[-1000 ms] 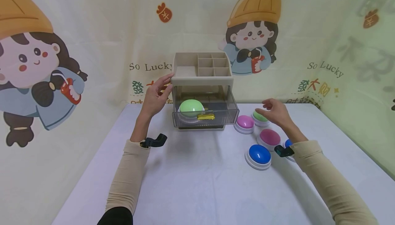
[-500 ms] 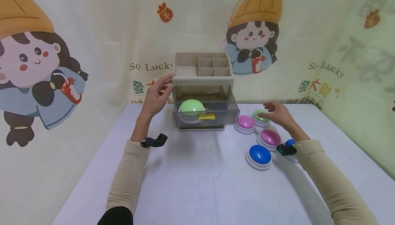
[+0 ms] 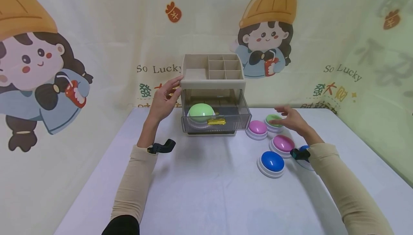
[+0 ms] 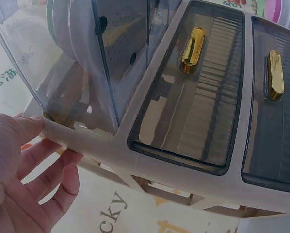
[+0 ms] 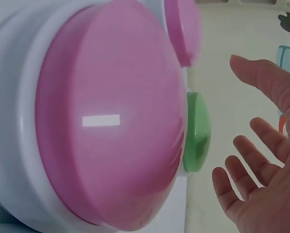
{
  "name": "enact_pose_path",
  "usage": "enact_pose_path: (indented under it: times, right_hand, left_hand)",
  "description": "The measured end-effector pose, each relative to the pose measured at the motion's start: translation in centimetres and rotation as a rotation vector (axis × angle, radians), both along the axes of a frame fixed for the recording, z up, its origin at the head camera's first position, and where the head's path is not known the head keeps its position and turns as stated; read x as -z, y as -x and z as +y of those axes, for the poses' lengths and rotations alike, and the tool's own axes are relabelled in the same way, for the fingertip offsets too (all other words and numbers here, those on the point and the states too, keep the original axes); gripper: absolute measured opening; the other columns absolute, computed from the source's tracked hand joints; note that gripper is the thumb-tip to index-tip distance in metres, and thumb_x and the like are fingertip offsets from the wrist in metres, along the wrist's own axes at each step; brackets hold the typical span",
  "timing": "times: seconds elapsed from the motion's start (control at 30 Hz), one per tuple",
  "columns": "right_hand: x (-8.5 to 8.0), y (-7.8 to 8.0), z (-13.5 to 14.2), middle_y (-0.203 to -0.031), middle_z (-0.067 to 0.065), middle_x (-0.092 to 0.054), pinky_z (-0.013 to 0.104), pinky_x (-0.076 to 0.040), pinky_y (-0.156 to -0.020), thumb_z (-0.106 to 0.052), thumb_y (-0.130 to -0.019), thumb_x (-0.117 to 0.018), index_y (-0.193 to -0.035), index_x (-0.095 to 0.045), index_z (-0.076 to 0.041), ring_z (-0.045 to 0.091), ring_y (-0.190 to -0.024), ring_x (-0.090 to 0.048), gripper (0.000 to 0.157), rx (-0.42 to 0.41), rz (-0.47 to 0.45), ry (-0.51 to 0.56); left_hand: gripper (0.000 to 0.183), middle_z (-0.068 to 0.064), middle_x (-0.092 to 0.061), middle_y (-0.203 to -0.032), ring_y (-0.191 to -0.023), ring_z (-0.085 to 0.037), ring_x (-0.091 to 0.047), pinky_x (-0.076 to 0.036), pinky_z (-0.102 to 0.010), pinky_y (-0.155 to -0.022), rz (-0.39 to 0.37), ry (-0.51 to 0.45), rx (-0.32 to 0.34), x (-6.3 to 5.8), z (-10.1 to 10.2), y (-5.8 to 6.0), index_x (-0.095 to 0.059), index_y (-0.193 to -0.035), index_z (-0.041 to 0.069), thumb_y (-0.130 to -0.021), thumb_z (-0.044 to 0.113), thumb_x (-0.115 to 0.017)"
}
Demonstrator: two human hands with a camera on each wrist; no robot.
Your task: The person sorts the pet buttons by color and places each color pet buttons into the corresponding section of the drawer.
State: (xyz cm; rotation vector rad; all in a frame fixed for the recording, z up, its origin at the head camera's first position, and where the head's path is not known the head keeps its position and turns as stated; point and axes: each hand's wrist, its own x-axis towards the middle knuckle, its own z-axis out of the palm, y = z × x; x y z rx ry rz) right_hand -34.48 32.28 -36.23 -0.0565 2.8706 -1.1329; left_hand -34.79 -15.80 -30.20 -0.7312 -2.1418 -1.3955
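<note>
A cream desktop organizer (image 3: 212, 84) stands at the back of the table, its clear drawer (image 3: 214, 124) pulled out by a gold handle side. Inside that drawer lies a green-domed push button (image 3: 201, 110) on a white base. My left hand (image 3: 162, 99) grips the organizer's upper left edge; the left wrist view shows the thumb on the rim and fingers round the side. My right hand (image 3: 292, 120), fingers loosely spread and holding nothing, hovers by another green button (image 3: 273, 118), overlapping it in the head view. In the right wrist view a pink button (image 5: 120, 116) looms large.
Right of the organizer stand a pink button (image 3: 257, 127), a second pink one (image 3: 283, 144) and a blue button (image 3: 272, 161). Another blue button (image 3: 304, 148) is partly hidden by the right wrist camera. A printed cloth (image 3: 206, 23) hangs behind the table.
My right hand has shifted slightly right, uncovering more of the green button. The left hand keeps its place on the organizer. The head view drifts a little.
</note>
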Motion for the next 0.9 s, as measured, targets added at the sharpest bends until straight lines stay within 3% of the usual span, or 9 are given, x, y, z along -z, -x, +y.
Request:
enact_pose_path:
  times: [0.67, 0.9]
  right_hand:
    - [1.0, 1.6, 1.0, -0.163, 0.032, -0.02, 0.074, -0.025, -0.111, -0.037, -0.089, -0.079, -0.159, -0.026, 0.0, 0.055, -0.147, -0.018, 0.095, -0.073, -0.114, -0.016]
    - [2.2, 2.1, 1.0, -0.163, 0.032, -0.019, 0.073, -0.023, -0.112, -0.041, -0.088, -0.08, -0.161, -0.021, -0.003, 0.055, -0.147, -0.02, 0.101, -0.07, -0.175, -0.051]
  left_hand:
    - [0.044, 0.0, -0.058, -0.148, -0.117, -0.026, -0.067, -0.055, -0.037, -0.088, 0.0, 0.009, -0.023, -0.1, 0.1, 0.1, -0.056, -0.148, 0.025, -0.105, 0.022, -0.059]
    - [0.045, 0.0, -0.057, -0.149, -0.116, -0.026, -0.067, -0.056, -0.045, -0.088, -0.007, -0.016, -0.018, 0.0, 0.2, 0.0, -0.056, -0.148, 0.022, -0.103, 0.02, -0.061]
